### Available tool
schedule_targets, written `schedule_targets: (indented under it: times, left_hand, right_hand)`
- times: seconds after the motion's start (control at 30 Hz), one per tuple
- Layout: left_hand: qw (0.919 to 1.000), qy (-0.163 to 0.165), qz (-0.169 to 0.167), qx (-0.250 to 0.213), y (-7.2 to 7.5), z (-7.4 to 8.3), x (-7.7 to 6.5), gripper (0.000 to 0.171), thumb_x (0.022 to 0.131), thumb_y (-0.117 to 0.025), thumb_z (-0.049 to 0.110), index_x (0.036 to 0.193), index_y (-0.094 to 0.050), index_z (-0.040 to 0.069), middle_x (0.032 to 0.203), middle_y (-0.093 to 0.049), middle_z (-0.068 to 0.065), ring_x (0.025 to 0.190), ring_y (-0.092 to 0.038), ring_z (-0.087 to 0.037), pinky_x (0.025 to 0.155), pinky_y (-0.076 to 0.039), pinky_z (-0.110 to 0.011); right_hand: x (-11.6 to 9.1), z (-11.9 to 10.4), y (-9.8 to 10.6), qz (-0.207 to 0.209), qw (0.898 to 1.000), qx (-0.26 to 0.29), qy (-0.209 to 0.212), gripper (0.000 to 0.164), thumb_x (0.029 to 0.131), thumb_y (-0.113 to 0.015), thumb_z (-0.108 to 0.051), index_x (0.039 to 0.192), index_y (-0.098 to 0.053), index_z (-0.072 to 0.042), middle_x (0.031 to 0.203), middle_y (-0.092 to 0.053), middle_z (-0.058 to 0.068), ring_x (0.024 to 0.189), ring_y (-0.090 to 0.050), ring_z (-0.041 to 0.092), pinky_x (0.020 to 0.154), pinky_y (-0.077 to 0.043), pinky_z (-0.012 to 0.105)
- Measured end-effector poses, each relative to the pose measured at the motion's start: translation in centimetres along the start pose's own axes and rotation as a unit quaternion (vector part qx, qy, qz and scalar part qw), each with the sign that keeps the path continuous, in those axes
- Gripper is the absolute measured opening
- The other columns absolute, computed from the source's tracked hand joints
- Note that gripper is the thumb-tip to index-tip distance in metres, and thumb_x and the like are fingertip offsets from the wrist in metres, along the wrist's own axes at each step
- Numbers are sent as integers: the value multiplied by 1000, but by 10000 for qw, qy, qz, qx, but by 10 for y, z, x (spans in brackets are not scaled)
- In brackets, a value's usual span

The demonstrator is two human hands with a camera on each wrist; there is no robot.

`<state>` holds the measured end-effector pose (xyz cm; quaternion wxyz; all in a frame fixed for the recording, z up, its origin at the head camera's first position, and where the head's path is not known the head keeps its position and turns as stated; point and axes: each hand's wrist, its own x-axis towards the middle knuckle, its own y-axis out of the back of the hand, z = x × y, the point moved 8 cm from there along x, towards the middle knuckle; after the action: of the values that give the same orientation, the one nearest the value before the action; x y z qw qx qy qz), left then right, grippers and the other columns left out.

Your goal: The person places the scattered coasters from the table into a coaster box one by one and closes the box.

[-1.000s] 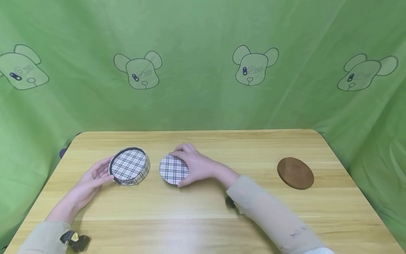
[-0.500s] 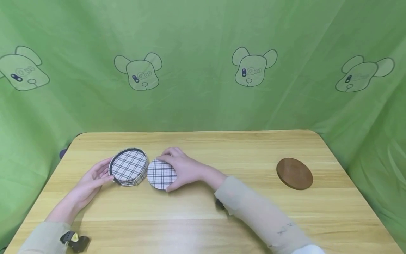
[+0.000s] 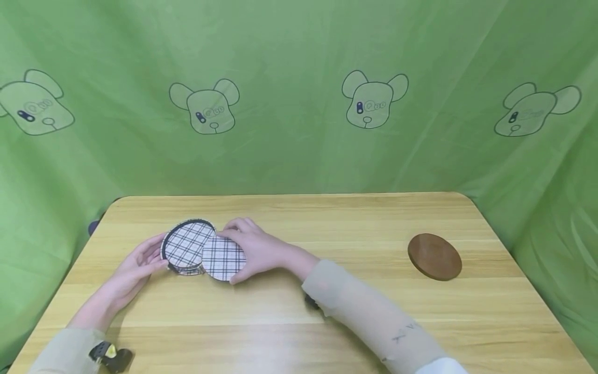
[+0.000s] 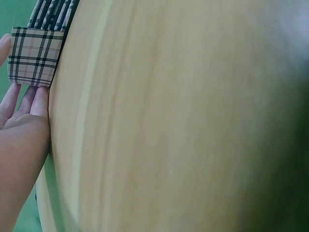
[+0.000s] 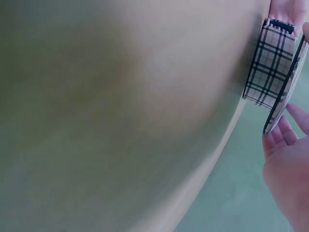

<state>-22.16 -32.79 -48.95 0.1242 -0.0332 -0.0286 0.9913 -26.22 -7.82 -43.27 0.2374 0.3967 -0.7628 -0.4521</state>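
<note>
A round plaid coaster holder (image 3: 188, 271) stands at the left of the table, with a black-rimmed opening and plaid surface inside. My left hand (image 3: 128, 272) holds it from the left, thumb on the near side and fingers behind. In the left wrist view, several thin layers show above the holder's wall (image 4: 36, 55). My right hand (image 3: 259, 252) pinches a round plaid coaster (image 3: 222, 259) by its edges, thumb near and fingers far. From the head, this coaster overlaps the holder's right side. In the right wrist view, the coaster (image 5: 285, 87) tilts beside the holder.
A brown round disc (image 3: 434, 256) lies flat at the right of the wooden table (image 3: 299, 332). Behind and beside the table hangs a green curtain (image 3: 289, 145) with bear-head outlines. A dark device (image 3: 112, 357) sits at the left sleeve cuff.
My right hand has carried the plaid coaster leftward, from apart from the holder to overlapping its right side. The left hand and the holder have stayed in place.
</note>
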Motion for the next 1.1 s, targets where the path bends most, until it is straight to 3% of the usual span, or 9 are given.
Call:
schedule_targets:
  times: [0.4,0.73,1.1]
  left_hand:
    - [9998,135,24,171,0,-2,1,74,102,-59,-5,166,-21,-1,139,-50,30,127,-53,14,105,-44,0]
    - [10000,11,-23,23,0,1,0,69,102,-57,-7,164,-31,9,140,-52,27,126,-54,13,106,-44,-2]
    - [9999,-79,-70,-27,-1,1,-1,70,102,-57,-9,164,-29,6,140,-54,28,127,-55,13,106,-45,-2]
  right_hand:
    - [19,-12,5,13,9995,-325,47,111,74,-95,-48,162,-40,-9,162,-39,12,153,-34,27,135,-29,41]
    - [39,-23,6,-23,9987,-493,102,112,75,-94,-49,164,-39,-11,164,-37,11,152,-34,25,134,-30,39]
    - [62,-32,7,-54,9974,-715,103,111,74,-93,-52,163,-40,-12,161,-41,9,149,-36,22,132,-33,34]
